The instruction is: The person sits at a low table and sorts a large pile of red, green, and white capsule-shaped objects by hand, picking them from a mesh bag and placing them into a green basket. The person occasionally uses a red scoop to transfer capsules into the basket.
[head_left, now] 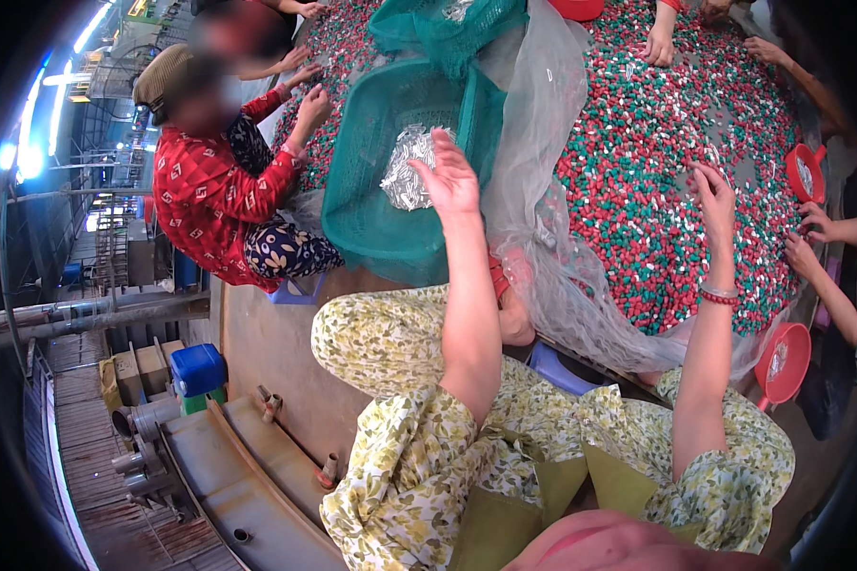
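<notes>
My left hand (454,179) is raised over a green mesh-lined basket (357,214), thumb and fingers apart. Below it in the basket lies a heap of small, slender white pieces (408,171). To the right, my right hand (715,202) hovers over a wide spread of small red, green and white pieces (628,205). Its fingertips are pinched together; a whitish bit shows by them, but what they hold is too small to make out. A red beaded bracelet (720,298) circles that wrist.
Clear plastic sheeting (528,152) edges the table between basket and pieces. Red strainers (784,366) hold white bits at the right. A person in a red patterned shirt (209,186) sits at the left; other people's hands (659,45) work around the table. A metal tank (248,476) stands lower left.
</notes>
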`<action>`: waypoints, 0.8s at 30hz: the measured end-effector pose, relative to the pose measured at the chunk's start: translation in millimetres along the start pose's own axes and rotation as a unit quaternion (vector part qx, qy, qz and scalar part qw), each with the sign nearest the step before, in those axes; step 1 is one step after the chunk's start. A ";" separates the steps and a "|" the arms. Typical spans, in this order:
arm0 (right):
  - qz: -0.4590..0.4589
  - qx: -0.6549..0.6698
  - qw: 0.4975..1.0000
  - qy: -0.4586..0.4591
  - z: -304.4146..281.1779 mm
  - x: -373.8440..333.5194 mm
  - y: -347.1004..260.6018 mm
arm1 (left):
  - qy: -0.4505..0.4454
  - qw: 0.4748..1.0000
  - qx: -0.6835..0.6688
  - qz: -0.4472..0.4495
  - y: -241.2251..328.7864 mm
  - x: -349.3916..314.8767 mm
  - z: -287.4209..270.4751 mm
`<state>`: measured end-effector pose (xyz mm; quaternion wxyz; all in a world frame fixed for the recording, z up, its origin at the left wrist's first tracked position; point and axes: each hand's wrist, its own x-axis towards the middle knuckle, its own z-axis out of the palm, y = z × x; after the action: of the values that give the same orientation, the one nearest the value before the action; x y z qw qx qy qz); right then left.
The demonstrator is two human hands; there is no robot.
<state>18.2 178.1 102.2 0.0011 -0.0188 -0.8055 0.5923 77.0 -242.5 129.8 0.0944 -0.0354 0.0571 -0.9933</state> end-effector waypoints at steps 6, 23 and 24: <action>0.020 0.026 0.999 -0.023 10.1 2.5 -4.9 | 0.120 0.943 0.216 -0.223 -147.2 -9.4 -59.0; -0.009 0.063 0.996 -0.061 25.9 -4.0 -20.1 | 0.300 0.771 0.518 -0.216 -52.4 82.5 -182.9; -0.007 0.048 0.998 -0.026 4.5 -2.7 -7.7 | 0.330 0.719 0.593 -0.148 -78.7 79.8 -169.0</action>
<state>20.5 171.4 108.2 -0.0149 0.0021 -0.7761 0.6304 -29.3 -163.0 -23.5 -0.0771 0.3499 -0.5223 -0.7739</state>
